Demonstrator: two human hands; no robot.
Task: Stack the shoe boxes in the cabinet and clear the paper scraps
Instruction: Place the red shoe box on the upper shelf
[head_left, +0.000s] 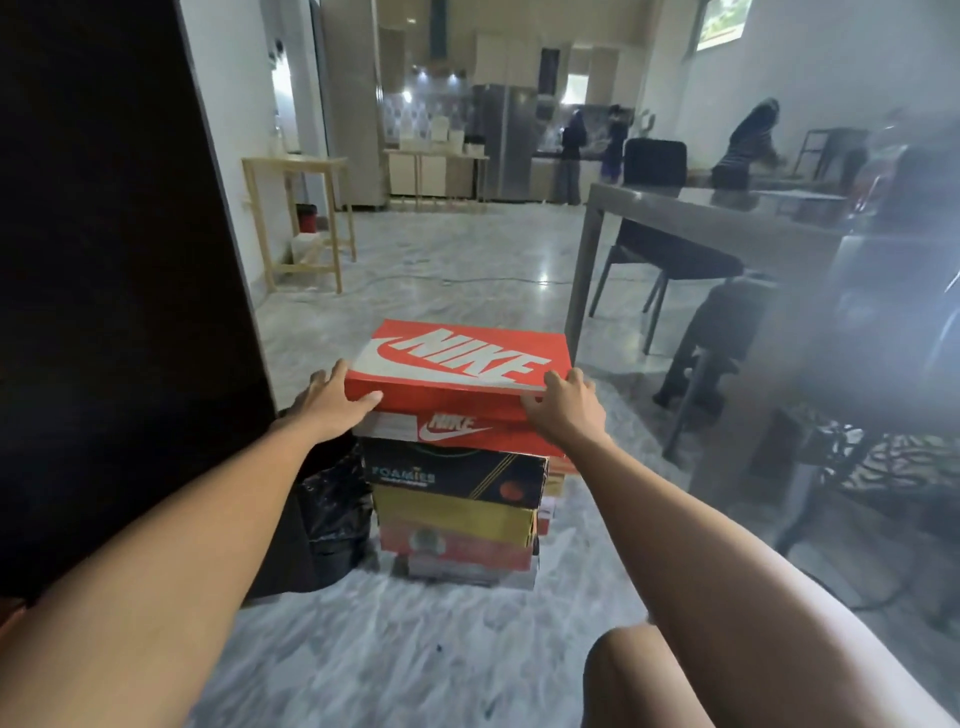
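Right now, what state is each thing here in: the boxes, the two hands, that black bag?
Orange Nike shoe box: lid closed, on top of the stack.
Black Foamies shoe box: closed, second in the stack.
Yellow cardboard shoe box: closed, under the black one.
Left hand: grips the orange box's left corner.
Right hand: grips its right corner.
Black plastic bag: crumpled, on the floor left of the stack.

Hidden and blurred parts
Lowest boxes (470, 566) under the grip blur together; right side is hazed; left fingers (324, 376) partly behind the lid (457, 358).
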